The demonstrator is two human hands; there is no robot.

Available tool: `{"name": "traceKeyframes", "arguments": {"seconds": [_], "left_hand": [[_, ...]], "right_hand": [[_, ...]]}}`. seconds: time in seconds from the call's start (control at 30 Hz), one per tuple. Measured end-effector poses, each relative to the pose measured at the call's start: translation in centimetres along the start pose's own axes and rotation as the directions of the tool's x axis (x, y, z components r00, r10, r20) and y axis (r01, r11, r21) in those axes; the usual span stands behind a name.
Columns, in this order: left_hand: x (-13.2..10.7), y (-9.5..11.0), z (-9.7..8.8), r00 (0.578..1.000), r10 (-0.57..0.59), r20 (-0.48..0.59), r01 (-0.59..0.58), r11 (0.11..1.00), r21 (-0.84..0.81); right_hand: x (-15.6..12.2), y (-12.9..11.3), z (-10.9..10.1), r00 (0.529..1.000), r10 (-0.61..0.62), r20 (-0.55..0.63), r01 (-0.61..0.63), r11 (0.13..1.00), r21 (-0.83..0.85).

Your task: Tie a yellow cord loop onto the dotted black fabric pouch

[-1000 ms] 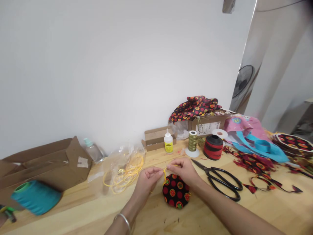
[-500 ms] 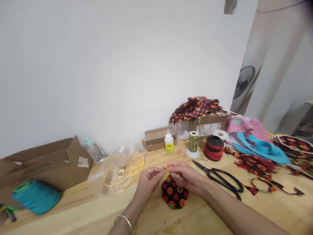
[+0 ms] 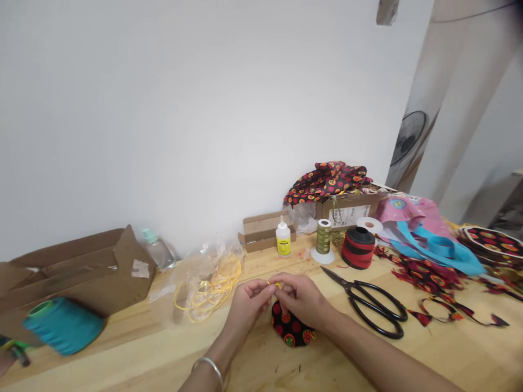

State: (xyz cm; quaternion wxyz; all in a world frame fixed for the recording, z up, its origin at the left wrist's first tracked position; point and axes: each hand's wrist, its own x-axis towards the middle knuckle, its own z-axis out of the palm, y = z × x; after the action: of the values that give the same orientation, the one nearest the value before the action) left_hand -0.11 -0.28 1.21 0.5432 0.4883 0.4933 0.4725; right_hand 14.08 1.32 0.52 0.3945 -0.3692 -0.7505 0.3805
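Observation:
A small round pouch-like piece of black fabric with red and orange dots (image 3: 291, 331) hangs low between my hands, its lower edge close to the table. My left hand (image 3: 250, 299) pinches a thin yellow cord (image 3: 277, 285) at the top of that piece. Fingertips of my right hand (image 3: 302, 299) close on the same cord, nearly touching the left ones, and cover the upper part of the fabric. A little yellow loop (image 3: 313, 335) sticks out at its lower right. Black-handled scissors (image 3: 368, 299) lie to the right of my right hand.
Behind my hands stand a glue bottle (image 3: 283, 239), a green thread spool (image 3: 323, 238) and a red-black spool (image 3: 358, 248). Yellow cord in plastic (image 3: 216, 286) lies left, near a teal thread cone (image 3: 63, 326) and cardboard box (image 3: 131, 261). Fabric scraps (image 3: 429, 272) spread right.
My right hand has turned and moved slightly left and down, bringing its fingertips against the left ones. The yellow loop that stood above the fingers is now mostly hidden, and more fabric is covered.

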Motion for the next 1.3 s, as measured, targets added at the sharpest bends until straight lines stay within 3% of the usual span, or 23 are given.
{"name": "traceKeyframes", "arguments": {"seconds": [0.13, 0.3, 0.53, 1.03, 1.3], "left_hand": [[0.08, -0.14, -0.02, 1.0, 0.0, 0.01, 0.0, 1.0, 0.001], [0.33, -0.55, -0.3, 1.0, 0.021, 0.022, -0.021, 1.0, 0.009], [0.39, -0.56, -0.17, 0.998, 0.068, 0.016, -0.069, 0.998, 0.011], [0.64, -0.89, -0.22, 0.981, 0.068, -0.18, -0.072, 0.997, -0.017], [0.53, -0.82, -0.15, 0.978, 0.082, -0.191, -0.093, 0.995, -0.047]], "right_hand": [[-0.11, -0.13, -0.19, 0.998, -0.069, -0.011, 0.066, 0.982, -0.176], [-0.03, -0.19, -0.41, 0.989, -0.143, -0.027, 0.13, 0.953, -0.272], [0.29, -0.07, -0.66, 0.963, -0.256, -0.082, 0.226, 0.938, -0.264], [0.08, -0.3, -0.68, 0.964, -0.263, -0.033, 0.242, 0.924, -0.297], [0.0, -0.27, -0.54, 0.964, -0.263, -0.036, 0.242, 0.928, -0.284]]}}
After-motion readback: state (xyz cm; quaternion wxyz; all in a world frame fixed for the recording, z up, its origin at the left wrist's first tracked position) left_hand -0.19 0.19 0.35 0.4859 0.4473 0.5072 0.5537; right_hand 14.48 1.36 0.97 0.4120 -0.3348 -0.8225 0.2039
